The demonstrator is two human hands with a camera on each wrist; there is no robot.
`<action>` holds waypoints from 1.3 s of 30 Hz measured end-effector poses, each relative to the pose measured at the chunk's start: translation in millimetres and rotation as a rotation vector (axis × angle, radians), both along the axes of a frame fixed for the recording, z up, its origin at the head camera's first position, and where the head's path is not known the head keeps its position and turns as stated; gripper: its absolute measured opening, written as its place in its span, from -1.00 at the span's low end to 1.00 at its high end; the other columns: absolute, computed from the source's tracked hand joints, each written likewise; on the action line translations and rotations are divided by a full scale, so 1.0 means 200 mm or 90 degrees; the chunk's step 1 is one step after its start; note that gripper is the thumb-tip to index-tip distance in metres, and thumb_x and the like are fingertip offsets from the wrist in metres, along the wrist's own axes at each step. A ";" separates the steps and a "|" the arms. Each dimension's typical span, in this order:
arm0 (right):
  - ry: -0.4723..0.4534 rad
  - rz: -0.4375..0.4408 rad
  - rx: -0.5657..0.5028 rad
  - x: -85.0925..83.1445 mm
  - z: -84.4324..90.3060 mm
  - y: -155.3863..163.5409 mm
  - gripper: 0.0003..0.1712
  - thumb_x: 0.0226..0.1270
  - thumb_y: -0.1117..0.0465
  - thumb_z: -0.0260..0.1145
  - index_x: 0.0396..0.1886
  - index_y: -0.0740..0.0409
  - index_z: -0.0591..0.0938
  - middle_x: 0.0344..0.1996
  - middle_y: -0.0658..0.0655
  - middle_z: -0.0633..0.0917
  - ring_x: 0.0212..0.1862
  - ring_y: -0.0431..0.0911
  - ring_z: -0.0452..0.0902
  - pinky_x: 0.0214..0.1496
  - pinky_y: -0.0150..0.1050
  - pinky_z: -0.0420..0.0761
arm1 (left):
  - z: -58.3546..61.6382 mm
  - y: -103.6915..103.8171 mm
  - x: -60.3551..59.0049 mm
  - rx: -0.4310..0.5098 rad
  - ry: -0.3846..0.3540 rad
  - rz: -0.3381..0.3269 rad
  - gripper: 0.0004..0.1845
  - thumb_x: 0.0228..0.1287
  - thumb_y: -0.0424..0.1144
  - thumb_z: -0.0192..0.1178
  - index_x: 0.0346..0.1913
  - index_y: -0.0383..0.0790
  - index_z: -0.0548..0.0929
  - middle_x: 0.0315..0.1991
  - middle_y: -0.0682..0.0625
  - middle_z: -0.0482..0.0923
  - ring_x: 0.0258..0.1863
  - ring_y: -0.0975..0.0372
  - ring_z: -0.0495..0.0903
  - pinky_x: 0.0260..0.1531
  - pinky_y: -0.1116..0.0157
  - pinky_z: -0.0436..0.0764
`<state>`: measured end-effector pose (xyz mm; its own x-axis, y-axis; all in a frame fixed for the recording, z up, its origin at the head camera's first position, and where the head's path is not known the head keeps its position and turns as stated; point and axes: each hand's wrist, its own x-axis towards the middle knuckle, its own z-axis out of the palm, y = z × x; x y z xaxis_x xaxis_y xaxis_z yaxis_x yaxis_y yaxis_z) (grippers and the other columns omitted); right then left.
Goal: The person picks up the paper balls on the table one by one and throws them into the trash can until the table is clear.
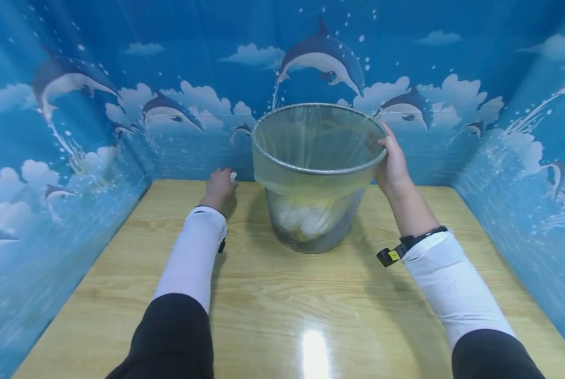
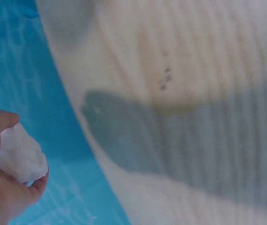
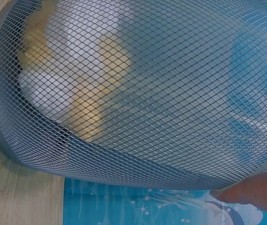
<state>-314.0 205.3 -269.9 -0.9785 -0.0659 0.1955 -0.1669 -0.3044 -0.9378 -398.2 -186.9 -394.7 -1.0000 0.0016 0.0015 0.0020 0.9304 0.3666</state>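
A grey mesh wastebasket (image 1: 310, 221) stands at the back middle of the table, lined with a translucent yellowish bag (image 1: 306, 181) folded over its rim. My right hand (image 1: 393, 162) grips the rim and upper wall on the right side; some of its fingers show faintly through the bag. To the left of the basket, near the back edge, my left hand (image 1: 220, 187) pinches a crumpled white paper ball (image 2: 21, 153) between thumb and fingers. Through the mesh in the right wrist view, crumpled white and yellow waste (image 3: 84, 70) is visible at the bottom of the basket.
The light wood table (image 1: 282, 295) ends at a blue dolphin-print curtain (image 1: 206, 63) at the back and both sides. Small dark specks (image 2: 166, 77) mark the wood in the left wrist view.
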 end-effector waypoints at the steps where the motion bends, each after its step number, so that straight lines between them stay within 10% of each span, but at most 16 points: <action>1: 0.001 0.001 0.000 0.00 0.00 0.00 -0.27 0.38 0.23 -0.28 0.57 -0.02 -0.06 0.53 0.01 0.03 0.50 -0.01 -0.02 0.50 -0.13 0.02 | 0.02 0.00 0.00 0.007 0.007 0.007 -0.53 0.43 -0.22 0.02 0.32 -0.35 0.36 0.21 -0.37 0.35 0.20 -0.22 0.34 0.14 -0.12 0.43; 15: -0.015 0.002 0.003 0.01 -0.01 -0.01 -0.25 0.37 0.22 -0.29 0.57 -0.04 -0.12 0.54 -0.01 -0.02 0.51 -0.04 -0.06 0.52 -0.12 -0.03 | 0.42 0.07 0.01 0.179 0.134 -0.007 -0.50 0.46 -0.20 0.01 0.39 -0.25 0.32 0.33 -0.30 0.25 0.32 -0.13 0.23 0.25 -0.07 0.35; 39: 0.004 0.001 -0.012 0.00 0.00 -0.01 -0.25 0.37 0.24 -0.28 0.57 -0.01 -0.08 0.53 0.01 0.02 0.51 -0.02 -0.05 0.53 -0.12 -0.03 | 0.96 0.39 0.18 0.222 0.269 -0.052 -0.52 0.44 -0.07 0.04 0.37 -0.01 0.38 0.39 -0.02 0.24 0.28 0.15 0.33 0.15 0.24 0.48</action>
